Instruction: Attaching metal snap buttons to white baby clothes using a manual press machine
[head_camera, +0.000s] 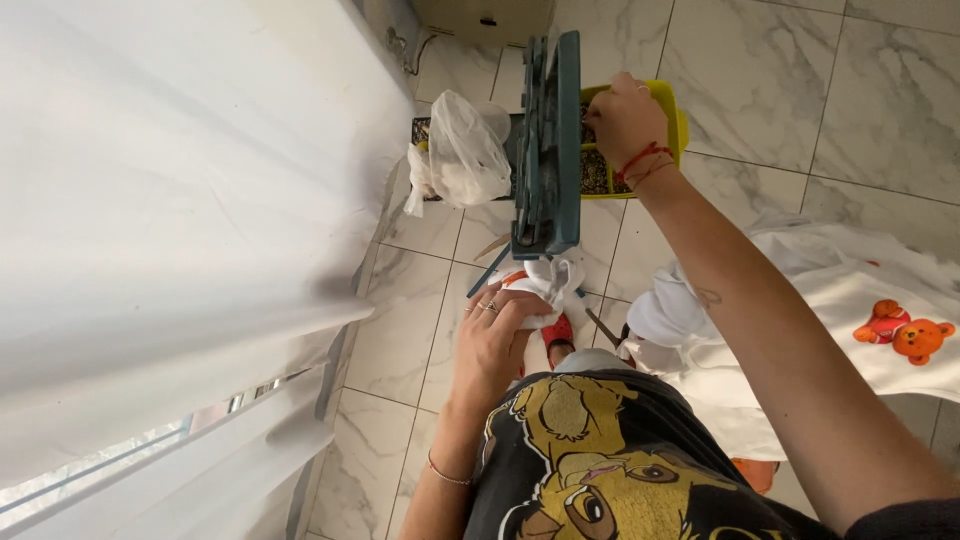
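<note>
My left hand (495, 335) is nearest me, closed around a wad of white cloth (548, 285) pressed just under the lower end of the teal grated panel (548, 150). Farther out, my right hand (625, 120) grips the panel's top edge, holding it upright in front of the yellow bin (668, 105) and beside the white plastic bag (465, 150). I judge the panel could tip or slide on the marble floor tiles (760, 80), since only one hand steadies it.
</note>
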